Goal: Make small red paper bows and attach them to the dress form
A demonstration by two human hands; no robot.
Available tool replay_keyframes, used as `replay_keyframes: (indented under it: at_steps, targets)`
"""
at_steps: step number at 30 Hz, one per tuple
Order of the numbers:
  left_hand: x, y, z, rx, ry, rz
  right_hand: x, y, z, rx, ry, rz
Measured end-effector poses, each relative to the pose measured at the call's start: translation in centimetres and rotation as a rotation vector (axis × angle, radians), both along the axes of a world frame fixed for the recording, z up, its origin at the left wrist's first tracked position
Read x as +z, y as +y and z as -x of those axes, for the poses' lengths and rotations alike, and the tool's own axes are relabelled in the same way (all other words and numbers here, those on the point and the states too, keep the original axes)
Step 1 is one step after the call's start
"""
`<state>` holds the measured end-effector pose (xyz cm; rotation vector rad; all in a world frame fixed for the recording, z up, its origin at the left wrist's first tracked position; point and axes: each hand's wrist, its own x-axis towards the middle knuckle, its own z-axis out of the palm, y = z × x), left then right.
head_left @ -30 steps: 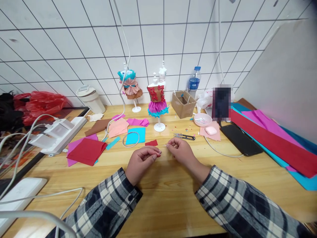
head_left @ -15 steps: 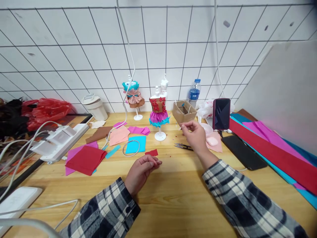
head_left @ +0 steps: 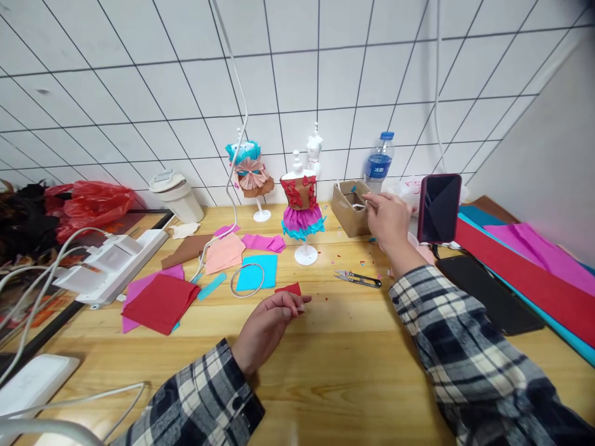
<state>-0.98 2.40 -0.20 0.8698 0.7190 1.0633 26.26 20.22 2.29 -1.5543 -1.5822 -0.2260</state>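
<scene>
My left hand [head_left: 268, 322] hovers over the front of the wooden table, thumb and fingertips pressed together; anything between them is too small to name. A small red paper piece [head_left: 289, 290] lies just beyond it. My right hand [head_left: 389, 224] reaches to the right rim of a small cardboard box [head_left: 349, 218], fingers pinched; whatever they hold is hidden. Small thread snips [head_left: 359, 279] lie below that hand. Between and beyond my hands stands a white mini dress form [head_left: 305, 243] wearing a brown bodice with red bows and a magenta skirt edged in turquoise.
Behind stand another dressed form [head_left: 253, 176], a bare white form [head_left: 314, 152] and a water bottle [head_left: 379, 162]. Paper squares [head_left: 160, 300] and a metal ring [head_left: 246, 280] lie left. A phone [head_left: 439, 207] stands right, near red paper strips [head_left: 511, 263]. A power strip [head_left: 109, 266] sits left.
My right hand has moved forward from above the snips to the cardboard box, uncovering the snips. My left hand stays nearly in place. The view has shifted slightly.
</scene>
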Motion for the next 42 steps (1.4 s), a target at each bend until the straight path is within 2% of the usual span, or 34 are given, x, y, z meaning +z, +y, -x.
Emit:
replay_keyframes:
  at_steps: [3, 6, 9, 11, 13, 15, 16, 18, 20, 24, 27, 33, 37, 40, 42]
  targets:
    - [0.0, 0.1, 0.1, -0.003, -0.026, 0.013, -0.2, 0.2, -0.3, -0.027, -0.052, 0.037]
    - [0.1, 0.2, 0.2, 0.01, -0.04, 0.041, 0.9, -0.7, 0.0, -0.009, -0.016, -0.042]
    - [0.2, 0.2, 0.3, 0.027, -0.073, 0.088, 2.8, -3.4, 1.9, 0.133, 0.015, -0.113]
    - [0.4, 0.2, 0.4, 0.031, -0.121, 0.122, 3.5, -6.4, 4.1, 0.277, 0.051, -0.09]
    - [0.6, 0.2, 0.6, 0.032, -0.178, 0.147, 3.4, -10.0, 6.4, 0.456, 0.089, -0.03]
    - [0.7, 0.1, 0.8, 0.035, -0.221, 0.16, 2.3, -13.5, 8.4, 0.628, 0.135, 0.08]
    - [0.7, 0.1, 0.8, 0.038, -0.231, 0.163, 1.5, -15.0, 9.1, 0.67, 0.181, 0.16]
    - [0.7, 0.0, 1.0, 0.043, -0.229, 0.157, 0.0, -17.4, 10.0, 0.662, 0.332, 0.345]
    - [0.7, -0.2, 1.0, 0.043, -0.212, 0.134, -1.1, -18.9, 10.4, 0.685, 0.495, 0.549]
    - [0.5, -0.5, 0.7, 0.025, -0.176, 0.091, -1.6, -19.6, 10.5, 0.751, 0.798, 0.844]
    - [0.5, -0.6, 0.4, 0.0, -0.161, 0.049, -1.4, -19.4, 10.5, 0.777, 0.931, 0.962]
    - [0.7, -0.9, 0.1, -0.032, -0.116, 0.033, -1.4, -19.3, 10.5, 0.81, 0.987, 0.943]
    - [0.7, -1.0, -0.1, -0.042, -0.078, 0.003, -1.3, -19.5, 10.5, 0.754, 0.981, 0.922]
    - [0.7, -1.0, -0.2, -0.046, -0.053, -0.021, -1.2, -19.6, 10.5, 0.732, 0.944, 0.853]
    - [0.7, -1.0, -0.2, -0.055, -0.046, -0.033, -1.3, -19.5, 10.3, 0.762, 0.832, 0.76]
